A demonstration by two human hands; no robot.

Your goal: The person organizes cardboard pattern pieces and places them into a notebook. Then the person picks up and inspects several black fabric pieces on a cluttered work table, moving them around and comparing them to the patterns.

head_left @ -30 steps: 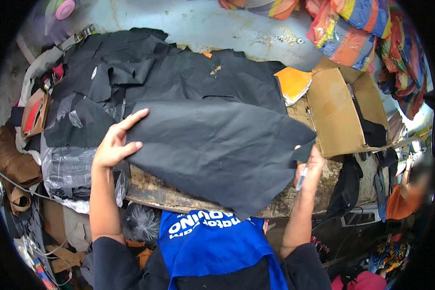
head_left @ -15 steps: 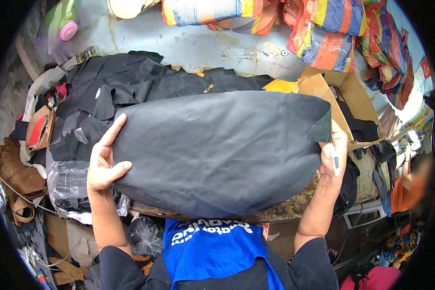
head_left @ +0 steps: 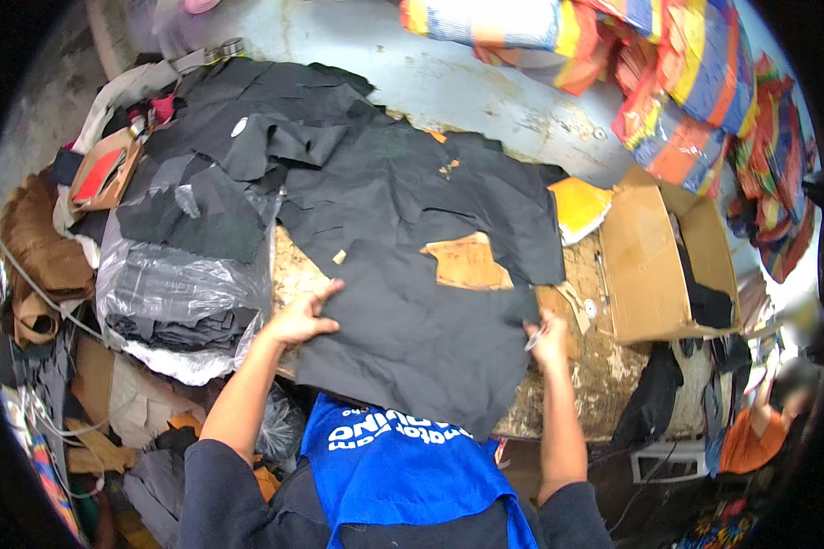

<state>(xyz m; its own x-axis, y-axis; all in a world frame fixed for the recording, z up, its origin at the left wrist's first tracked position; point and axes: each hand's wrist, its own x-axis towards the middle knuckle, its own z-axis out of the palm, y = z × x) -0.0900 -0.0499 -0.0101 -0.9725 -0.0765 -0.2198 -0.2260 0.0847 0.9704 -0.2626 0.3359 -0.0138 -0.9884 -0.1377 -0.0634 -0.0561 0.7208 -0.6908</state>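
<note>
Over the near edge of the bench [head_left: 609,389] lies a black sheet [head_left: 412,343], the left hand [head_left: 298,318] gripping one side and the right hand [head_left: 548,342], also holding a pen [head_left: 532,341], the other, apparently to spread it. Beyond, black pieces [head_left: 375,188] lie back, perhaps leaving it room.

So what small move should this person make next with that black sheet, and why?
Perhaps slide the black sheet slightly away from the body: the left hand and right hand are already at its opposite sides, and its near edge seems to reach past the bench over the blue apron.
</note>
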